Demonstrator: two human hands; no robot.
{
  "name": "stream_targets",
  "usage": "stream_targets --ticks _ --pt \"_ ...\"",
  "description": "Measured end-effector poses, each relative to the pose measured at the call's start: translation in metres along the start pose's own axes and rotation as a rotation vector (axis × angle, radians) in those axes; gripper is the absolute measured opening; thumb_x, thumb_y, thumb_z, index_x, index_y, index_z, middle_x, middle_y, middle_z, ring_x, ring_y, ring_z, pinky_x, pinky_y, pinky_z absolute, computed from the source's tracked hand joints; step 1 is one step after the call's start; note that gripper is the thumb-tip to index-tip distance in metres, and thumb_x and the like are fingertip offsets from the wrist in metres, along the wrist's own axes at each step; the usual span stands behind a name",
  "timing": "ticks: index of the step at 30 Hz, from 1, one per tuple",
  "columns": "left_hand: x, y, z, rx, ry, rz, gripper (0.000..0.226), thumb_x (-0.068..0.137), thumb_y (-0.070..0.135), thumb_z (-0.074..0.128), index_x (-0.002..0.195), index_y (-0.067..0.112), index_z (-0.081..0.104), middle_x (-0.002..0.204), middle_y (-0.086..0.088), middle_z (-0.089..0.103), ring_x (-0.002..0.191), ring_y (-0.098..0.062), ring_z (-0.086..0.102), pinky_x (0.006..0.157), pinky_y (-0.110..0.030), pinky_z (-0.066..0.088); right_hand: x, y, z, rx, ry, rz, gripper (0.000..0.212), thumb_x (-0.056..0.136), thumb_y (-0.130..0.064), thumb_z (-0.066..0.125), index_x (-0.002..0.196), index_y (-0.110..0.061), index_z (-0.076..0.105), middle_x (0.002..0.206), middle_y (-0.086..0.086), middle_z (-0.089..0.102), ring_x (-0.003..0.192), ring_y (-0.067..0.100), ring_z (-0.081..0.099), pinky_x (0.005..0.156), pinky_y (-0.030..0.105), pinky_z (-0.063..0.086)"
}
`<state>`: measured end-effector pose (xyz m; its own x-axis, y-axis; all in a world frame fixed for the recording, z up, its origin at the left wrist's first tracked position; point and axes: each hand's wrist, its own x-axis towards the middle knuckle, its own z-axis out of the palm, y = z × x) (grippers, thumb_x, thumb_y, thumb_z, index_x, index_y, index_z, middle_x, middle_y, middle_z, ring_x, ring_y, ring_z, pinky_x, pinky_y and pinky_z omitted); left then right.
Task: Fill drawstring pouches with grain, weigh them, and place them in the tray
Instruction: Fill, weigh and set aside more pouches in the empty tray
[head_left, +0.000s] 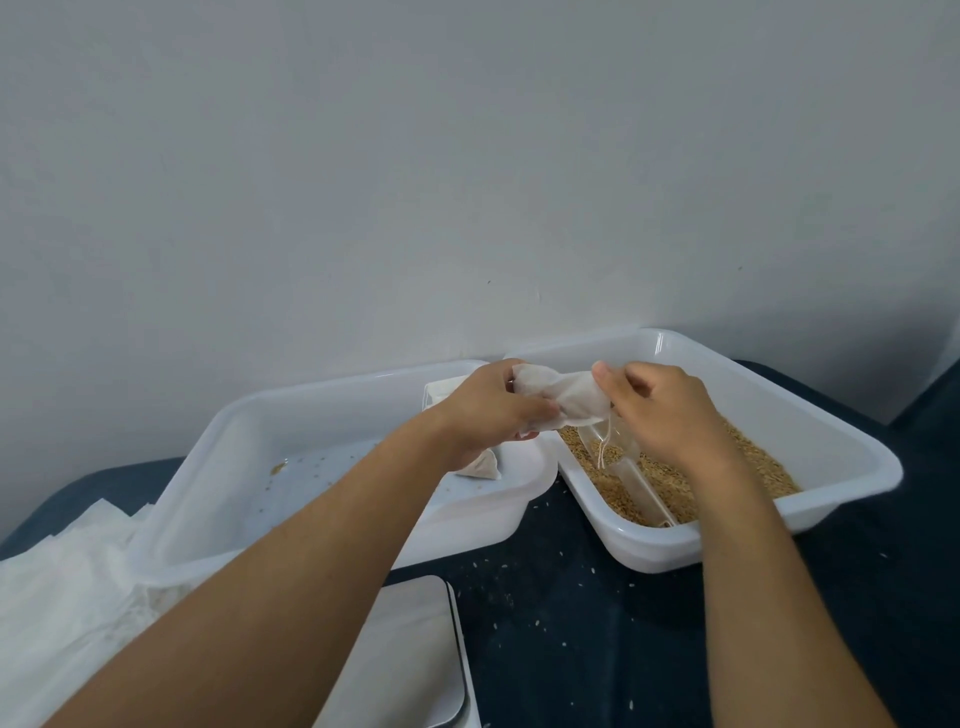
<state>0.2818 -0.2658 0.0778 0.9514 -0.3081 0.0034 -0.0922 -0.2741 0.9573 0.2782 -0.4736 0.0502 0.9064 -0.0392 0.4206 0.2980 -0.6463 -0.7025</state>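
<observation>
While both hands are raised over the gap between two white plastic tubs, a small white cloth pouch is held between them. The pouch is soft, crumpled and limp, stretched sideways; its left end is gripped by the curled fingers of the left hand, its right end is pinched between thumb and fingers of the right hand. A thin pale drawstring is seen hanging from under the pouch, over the grain.

Golden-brown grain is spread loosely across the right tub, a glossy rounded-corner rectangle. A clear plastic scoop lies in the grain, long and trough-shaped. The left tub, same shape, holds a few stray kernels, one plump filled pouch below the left wrist, and another pale cloth piece at the far wall, partly hidden by the hand.

A flat scale with a smooth grey metal plate is set near the front edge. Flat white cloth pouches are piled at the left. Loose kernels are scattered on the dark blue tabletop.
</observation>
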Motion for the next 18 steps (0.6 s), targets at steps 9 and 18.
stream_targets --ticks 9,18 --pt "-0.007 -0.009 0.005 -0.162 0.074 0.039 0.028 0.092 -0.001 0.069 0.118 0.004 0.063 0.1 -0.013 0.064 0.088 -0.024 0.06 0.086 -0.041 0.055 -0.003 -0.007 -0.002 0.336 -0.124 0.042 0.034 0.097 -0.058 0.059 0.093 -0.027 0.073 0.093 -0.003 0.076 0.088 0.021 0.074 0.091 0.052 0.059" --pt "-0.045 -0.03 0.016 -0.48 0.159 0.06 0.042 0.09 0.007 0.078 0.128 0.011 0.061 0.116 -0.01 0.072 0.103 -0.021 0.073 0.089 -0.032 0.06 -0.01 -0.049 0.009 0.32 -0.023 -0.236 0.005 0.091 -0.032 0.076 0.088 -0.036 0.074 0.105 -0.022 0.071 0.094 0.003 0.068 0.079 0.022 0.054"
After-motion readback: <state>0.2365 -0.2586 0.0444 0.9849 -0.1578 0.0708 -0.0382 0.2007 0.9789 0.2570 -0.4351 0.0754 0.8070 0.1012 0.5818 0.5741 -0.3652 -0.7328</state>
